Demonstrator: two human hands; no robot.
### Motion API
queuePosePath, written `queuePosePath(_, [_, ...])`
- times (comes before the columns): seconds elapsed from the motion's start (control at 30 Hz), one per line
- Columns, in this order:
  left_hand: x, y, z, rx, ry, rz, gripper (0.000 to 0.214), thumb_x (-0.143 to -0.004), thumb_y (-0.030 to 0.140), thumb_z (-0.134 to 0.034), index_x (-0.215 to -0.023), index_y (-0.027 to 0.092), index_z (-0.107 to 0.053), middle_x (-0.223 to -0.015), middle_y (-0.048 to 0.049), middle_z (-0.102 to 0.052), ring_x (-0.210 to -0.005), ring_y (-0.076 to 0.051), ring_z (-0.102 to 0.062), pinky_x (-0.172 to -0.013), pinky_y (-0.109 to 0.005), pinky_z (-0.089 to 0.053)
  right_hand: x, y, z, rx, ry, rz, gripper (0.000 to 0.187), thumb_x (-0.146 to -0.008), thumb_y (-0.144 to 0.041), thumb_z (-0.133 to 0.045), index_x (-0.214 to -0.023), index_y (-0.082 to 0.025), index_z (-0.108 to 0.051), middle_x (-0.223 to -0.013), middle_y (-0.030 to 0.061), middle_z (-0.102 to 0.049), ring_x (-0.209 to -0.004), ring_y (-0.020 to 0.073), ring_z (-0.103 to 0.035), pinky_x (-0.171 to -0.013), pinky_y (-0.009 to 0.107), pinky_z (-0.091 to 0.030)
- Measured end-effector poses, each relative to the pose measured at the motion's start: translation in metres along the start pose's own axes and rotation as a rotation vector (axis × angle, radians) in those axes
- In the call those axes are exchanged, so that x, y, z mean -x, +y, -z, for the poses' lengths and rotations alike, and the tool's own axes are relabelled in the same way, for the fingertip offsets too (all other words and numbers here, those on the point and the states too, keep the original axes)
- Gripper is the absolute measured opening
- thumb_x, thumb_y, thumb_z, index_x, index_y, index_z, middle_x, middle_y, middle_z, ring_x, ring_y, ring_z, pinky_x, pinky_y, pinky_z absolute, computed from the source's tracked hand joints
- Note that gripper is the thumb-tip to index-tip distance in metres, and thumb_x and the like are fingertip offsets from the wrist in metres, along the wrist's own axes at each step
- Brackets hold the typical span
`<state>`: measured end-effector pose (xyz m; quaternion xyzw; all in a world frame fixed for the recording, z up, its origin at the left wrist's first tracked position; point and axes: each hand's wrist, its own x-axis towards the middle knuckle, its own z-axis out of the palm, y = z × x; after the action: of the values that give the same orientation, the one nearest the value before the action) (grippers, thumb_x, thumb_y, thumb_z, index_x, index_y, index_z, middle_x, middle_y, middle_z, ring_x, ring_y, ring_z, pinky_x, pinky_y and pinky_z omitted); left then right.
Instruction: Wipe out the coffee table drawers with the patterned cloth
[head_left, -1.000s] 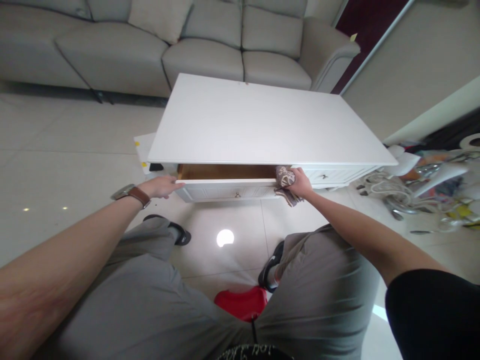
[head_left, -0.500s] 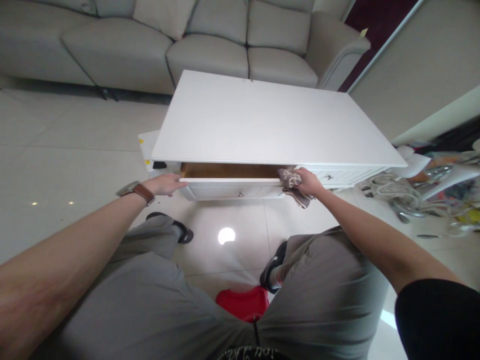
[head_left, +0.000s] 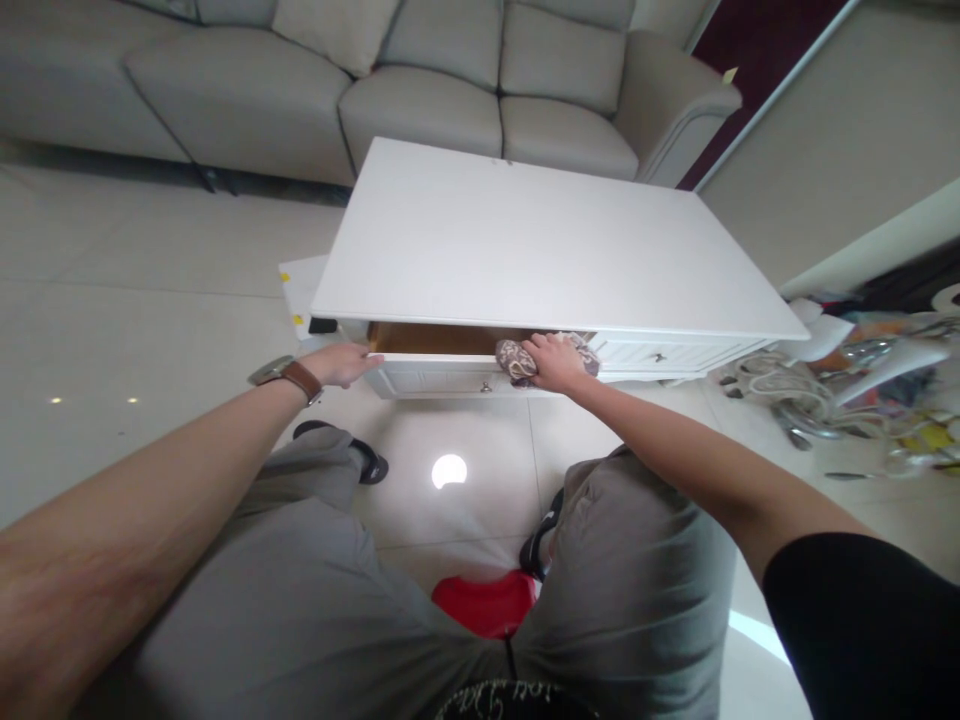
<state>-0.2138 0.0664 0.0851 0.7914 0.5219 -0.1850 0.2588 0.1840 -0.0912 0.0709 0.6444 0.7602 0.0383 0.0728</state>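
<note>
A white coffee table [head_left: 540, 240] stands before me, its left drawer [head_left: 427, 376] pulled partly out so the brown inside shows. My left hand [head_left: 349, 364] grips the left end of the drawer front, thumb at its top edge. Closed over a brown-and-white patterned cloth [head_left: 516, 362], my right hand [head_left: 553, 362] presses it on the top edge of the drawer front, right of the small knob [head_left: 486, 386]. Part of the cloth is hidden under the fingers and hangs out on both sides.
Behind the table runs a grey sofa [head_left: 420, 110]. A red plastic object [head_left: 487, 603] is on the floor between my legs. On the right lie coiled cables [head_left: 765, 385] and a jumble of things. A white panel [head_left: 300, 285] with yellow marks is left of the table.
My right hand has slid leftward with the cloth along the drawer front, from its right corner toward the knob. My left hand stays on the drawer's left end.
</note>
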Motion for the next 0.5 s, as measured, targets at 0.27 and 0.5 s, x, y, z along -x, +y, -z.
queuePosePath(0.27, [0.006, 0.010, 0.003, -0.154, 0.025, -0.013, 0.065, -0.105, 0.042, -0.020, -0.141, 0.008, -0.062, -0.137, -0.0184, -0.070, -0.098, -0.025, -0.075, -0.095, -0.029, -0.052, -0.053, -0.092, 0.010, 0.009, 0.088, 0.086, 0.059, -0.085, -0.044, -0.079, -0.132, -0.017, -0.056, -0.128, 0.0175, -0.060, -0.112, 0.0372, -0.053, -0.093, 0.051, -0.041])
queuePosePath(0.5, [-0.001, 0.000, 0.002, -0.115, 0.015, -0.084, 0.055, -0.094, 0.046, -0.043, -0.124, 0.012, -0.072, -0.112, -0.0210, -0.078, -0.103, -0.036, -0.074, -0.088, -0.039, -0.060, -0.117, -0.207, 0.024, -0.078, 0.166, 0.109, 0.036, -0.096, -0.028, -0.065, -0.130, -0.022, -0.057, -0.129, 0.0122, -0.063, -0.108, 0.0321, -0.055, -0.088, 0.048, -0.043])
